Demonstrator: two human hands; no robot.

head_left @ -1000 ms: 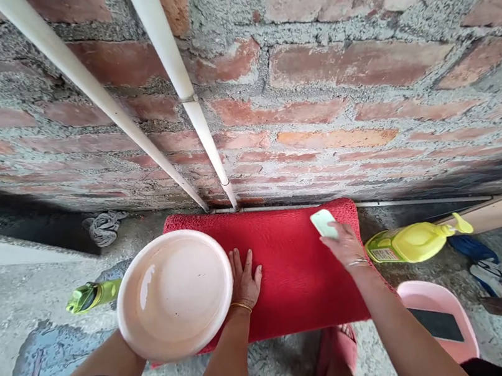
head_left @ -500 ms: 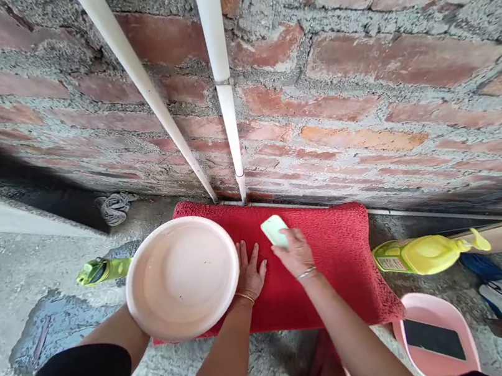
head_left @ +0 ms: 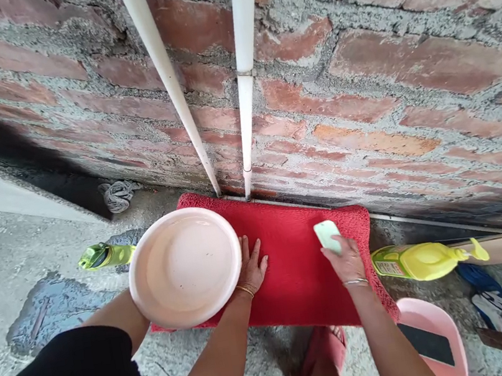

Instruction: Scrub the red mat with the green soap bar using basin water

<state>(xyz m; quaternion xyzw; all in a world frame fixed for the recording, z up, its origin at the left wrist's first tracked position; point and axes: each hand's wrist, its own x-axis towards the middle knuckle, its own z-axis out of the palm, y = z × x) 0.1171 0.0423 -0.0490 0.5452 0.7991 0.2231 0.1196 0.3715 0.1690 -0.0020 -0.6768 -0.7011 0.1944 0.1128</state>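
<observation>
My left hand (head_left: pixel 251 266) lies flat with fingers spread on a red cloth (head_left: pixel 289 289), beside a pale pink basin (head_left: pixel 185 267). My right hand (head_left: pixel 345 257) grips a pale green scrub brush (head_left: pixel 328 234), its underside hidden, against the right part of the cloth. The cloth is draped over a low raised surface that it hides. The basin holds shallow, clear-looking liquid and overlaps the cloth's left end. A bare limb (head_left: pixel 118 318) in black clothing reaches behind the basin from the left; whose it is I cannot tell.
Right of the cloth is a yellow pump bottle (head_left: pixel 425 260), above a pink tub (head_left: pixel 451 324) holding a dark flat object. A green bottle (head_left: pixel 105 255) is left of the basin. White pipes (head_left: pixel 245 101) run up the brick wall behind. Wet floor lies at left.
My right hand has slid the brush to the right along the cloth. My left hand remains flat beside the basin. The camera view has shifted slightly, showing more of a slippered foot below.
</observation>
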